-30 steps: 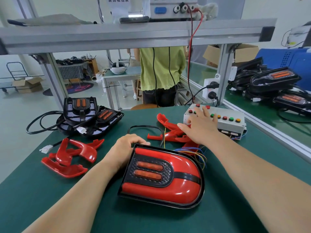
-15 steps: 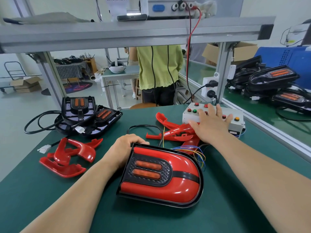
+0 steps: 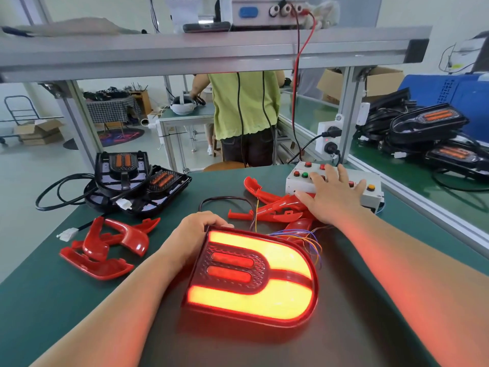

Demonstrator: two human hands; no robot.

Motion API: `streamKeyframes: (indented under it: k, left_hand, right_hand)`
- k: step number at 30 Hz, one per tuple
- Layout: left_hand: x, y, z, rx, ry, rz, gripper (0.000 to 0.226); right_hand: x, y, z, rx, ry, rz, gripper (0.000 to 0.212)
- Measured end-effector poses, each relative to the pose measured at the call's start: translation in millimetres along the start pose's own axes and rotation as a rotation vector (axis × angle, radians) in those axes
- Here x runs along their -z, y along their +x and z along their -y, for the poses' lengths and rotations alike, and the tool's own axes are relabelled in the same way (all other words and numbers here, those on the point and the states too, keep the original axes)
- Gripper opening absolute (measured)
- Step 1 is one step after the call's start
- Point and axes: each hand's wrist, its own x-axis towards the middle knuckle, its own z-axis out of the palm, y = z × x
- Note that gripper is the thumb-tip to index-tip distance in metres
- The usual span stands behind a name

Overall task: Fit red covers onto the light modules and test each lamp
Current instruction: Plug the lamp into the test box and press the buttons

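A lamp with its red cover fitted (image 3: 254,276) lies on the green table in front of me, and its cover glows bright yellow-red. My left hand (image 3: 193,234) grips the lamp's upper left corner, fingers curled over the edge. Flat on the white test box (image 3: 370,197) lies my right hand (image 3: 330,197), its straight fingers spread over the coloured buttons. Coloured wires (image 3: 309,237) run from the lamp toward the box. Loose red covers lie at the left (image 3: 105,247) and beside my right hand (image 3: 267,205).
Two uncovered black light modules (image 3: 137,181) with cables are stacked at the table's back left. More black lamps (image 3: 434,131) are piled on the bench at the right. A person in a green shirt (image 3: 243,107) stands behind the aluminium frame (image 3: 211,56).
The lamp has lit up; it was dark in both earlier frames. My right hand slid to the right across the test box. My left hand kept its hold on the lamp.
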Motion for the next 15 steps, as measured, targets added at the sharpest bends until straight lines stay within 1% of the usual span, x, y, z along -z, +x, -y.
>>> streamKeyframes:
  k: [3, 7, 9, 10, 12, 15]
  left_hand:
    - [-0.7, -1.0, -1.9, 0.027, -0.062, 0.027, 0.019]
    - [-0.6, -0.5, -0.7, 0.008, -0.043, 0.005, 0.021]
    - [-0.6, 0.1, -2.4, 0.056, -0.099, 0.038, 0.013]
    - [-0.6, 0.8, -3.1, 0.100, -0.155, 0.059, 0.013]
    - [-0.8, 1.4, -4.8, 0.177, -0.235, 0.075, 0.026]
    - [-2.0, 1.0, -4.7, 0.179, -0.270, 0.086, 0.032]
  right_hand:
    - [1.5, 0.7, 0.8, -0.008, 0.003, 0.004, 0.075]
    - [1.2, 0.8, 1.9, -0.013, -0.002, 0.003, 0.076]
    - [0.1, 0.3, 0.9, -0.011, -0.008, -0.001, 0.077]
    - [-0.1, 0.3, 0.6, -0.010, -0.011, 0.001, 0.077]
    - [0.1, 0.4, 0.2, -0.007, -0.017, 0.007, 0.078]
    - [0.6, 0.5, -0.4, -0.006, -0.019, 0.015, 0.078]
